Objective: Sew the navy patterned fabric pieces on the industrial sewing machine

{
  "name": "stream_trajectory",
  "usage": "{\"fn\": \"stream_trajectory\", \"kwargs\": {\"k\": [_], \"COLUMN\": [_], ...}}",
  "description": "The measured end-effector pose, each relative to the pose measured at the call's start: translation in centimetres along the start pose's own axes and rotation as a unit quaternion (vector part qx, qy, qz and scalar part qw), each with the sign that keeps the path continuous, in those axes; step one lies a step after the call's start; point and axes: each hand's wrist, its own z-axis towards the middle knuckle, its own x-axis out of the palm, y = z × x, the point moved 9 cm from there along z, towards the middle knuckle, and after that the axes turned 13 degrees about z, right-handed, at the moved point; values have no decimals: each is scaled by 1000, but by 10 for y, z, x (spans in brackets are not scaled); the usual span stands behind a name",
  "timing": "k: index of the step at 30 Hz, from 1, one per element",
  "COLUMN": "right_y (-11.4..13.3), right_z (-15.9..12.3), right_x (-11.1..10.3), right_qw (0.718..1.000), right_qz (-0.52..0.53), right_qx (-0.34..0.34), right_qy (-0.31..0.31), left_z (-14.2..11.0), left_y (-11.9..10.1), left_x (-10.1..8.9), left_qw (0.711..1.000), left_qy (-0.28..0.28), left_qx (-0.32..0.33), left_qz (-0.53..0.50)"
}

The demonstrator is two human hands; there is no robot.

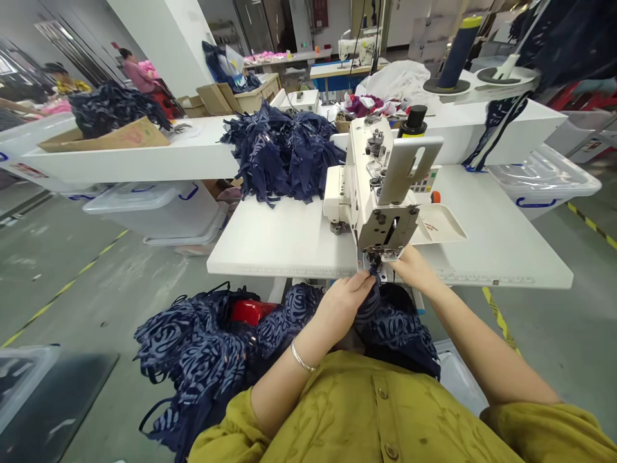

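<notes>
My left hand [341, 301] pinches the edge of a navy patterned bra [369, 307] just in front of the needle area of a white sewing machine [354, 193]. On the other side of the needle is my right hand [413, 267]. Its fingertips reach in beside the presser foot, partly hidden by the machine head, so their grip does not show. More of the dark patterned fabric [402, 328] hangs below the table edge. To the left lies a heap of similar navy bras [207, 347], with a red object [251, 311] among them.
A pile of navy straps [289, 151] sits on the white table [279, 238] left of the machine. At its right is a cream tray [448, 225] with small reddish pieces. Thread cones [457, 54] stand behind. Lidded plastic bins [154, 209] flank the table. Other people work far left.
</notes>
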Motion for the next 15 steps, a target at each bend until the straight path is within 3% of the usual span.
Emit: {"fn": "stream_trajectory", "kwargs": {"k": [9, 13, 15], "right_y": [5, 4, -16], "right_z": [11, -26, -48], "right_x": [7, -13, -9], "right_qw": [997, 987, 991], "right_qz": [-38, -66, -38], "right_qx": [-38, -23, 40], "right_qy": [-46, -148, -124], "left_z": [7, 4, 2], "left_y": [-14, -11, -8], "left_x": [7, 13, 16], "left_qw": [995, 997, 999], "left_qy": [45, 36, 21], "left_qx": [-20, -27, -28], "left_qz": [90, 69, 29]}}
